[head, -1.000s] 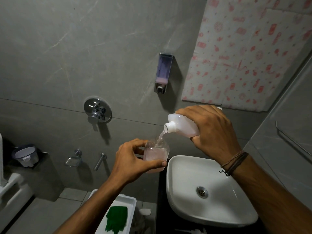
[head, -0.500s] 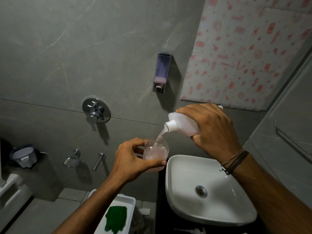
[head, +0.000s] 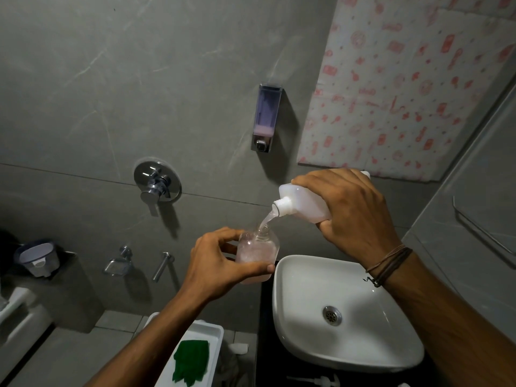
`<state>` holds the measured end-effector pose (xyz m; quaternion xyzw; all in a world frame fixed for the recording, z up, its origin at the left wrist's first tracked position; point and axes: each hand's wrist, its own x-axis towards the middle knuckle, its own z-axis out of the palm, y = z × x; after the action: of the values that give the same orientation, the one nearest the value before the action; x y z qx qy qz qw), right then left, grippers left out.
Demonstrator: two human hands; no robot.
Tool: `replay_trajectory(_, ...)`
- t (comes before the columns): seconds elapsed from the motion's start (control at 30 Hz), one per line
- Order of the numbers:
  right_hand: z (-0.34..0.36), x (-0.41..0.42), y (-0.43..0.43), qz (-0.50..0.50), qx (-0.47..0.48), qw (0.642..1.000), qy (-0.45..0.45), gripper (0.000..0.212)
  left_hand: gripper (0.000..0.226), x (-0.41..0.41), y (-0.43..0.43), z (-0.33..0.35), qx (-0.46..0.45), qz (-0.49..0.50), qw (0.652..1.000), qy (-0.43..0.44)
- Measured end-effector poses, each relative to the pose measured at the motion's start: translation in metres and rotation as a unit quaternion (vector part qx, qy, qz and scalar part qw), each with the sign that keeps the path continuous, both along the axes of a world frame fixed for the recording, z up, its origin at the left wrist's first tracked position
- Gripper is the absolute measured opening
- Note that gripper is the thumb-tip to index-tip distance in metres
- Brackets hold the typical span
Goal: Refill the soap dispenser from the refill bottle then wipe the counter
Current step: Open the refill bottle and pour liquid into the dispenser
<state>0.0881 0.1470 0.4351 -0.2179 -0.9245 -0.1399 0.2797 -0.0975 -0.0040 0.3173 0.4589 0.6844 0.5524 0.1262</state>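
The right hand (head: 354, 210) tips a white refill bottle (head: 303, 203) neck-down, its grip wrapped around the body. A clear stream falls into a small see-through soap bottle (head: 258, 254), part full of pinkish liquid, which the left hand (head: 220, 266) grips from the side. Both are held beside a white sink (head: 293, 317) against a grey tiled wall (head: 111, 79). Below, a white tray (head: 216, 335) holds a green cloth (head: 191, 361).
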Motion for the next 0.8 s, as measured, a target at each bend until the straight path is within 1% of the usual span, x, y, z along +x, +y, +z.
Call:
replay_trajectory(0.17,0.0005,0.0005,0.0022,0.004,0.003,1.000,0.002,0.065,0.072,-0.0003,0.0007,-0.0001,0.000,-0.002,1.000,-0.001)
replay_trajectory(0.37,0.0011,0.0002,0.0026,-0.001,0.012,1.000,0.003,0.061,0.077,-0.0023,0.0019,-0.0013,-0.006,-0.005,1.000,0.009)
replay_trajectory(0.53,0.0020,0.0000,0.0033,0.000,0.013,1.000,0.005,0.060,0.076,-0.0031,0.0033,-0.0016,-0.004,-0.006,1.000,0.009)
replay_trajectory(0.7,0.0026,0.0003,0.0031,0.001,0.011,1.000,0.003,0.061,0.069,-0.0033,0.0036,-0.0006,0.002,-0.004,1.000,0.001)
replay_trajectory(0.8,0.0027,0.0004,0.0042,-0.005,0.007,1.000,-0.006,0.062,0.070,-0.0034,0.0043,-0.0004,0.002,-0.003,1.000,0.002)
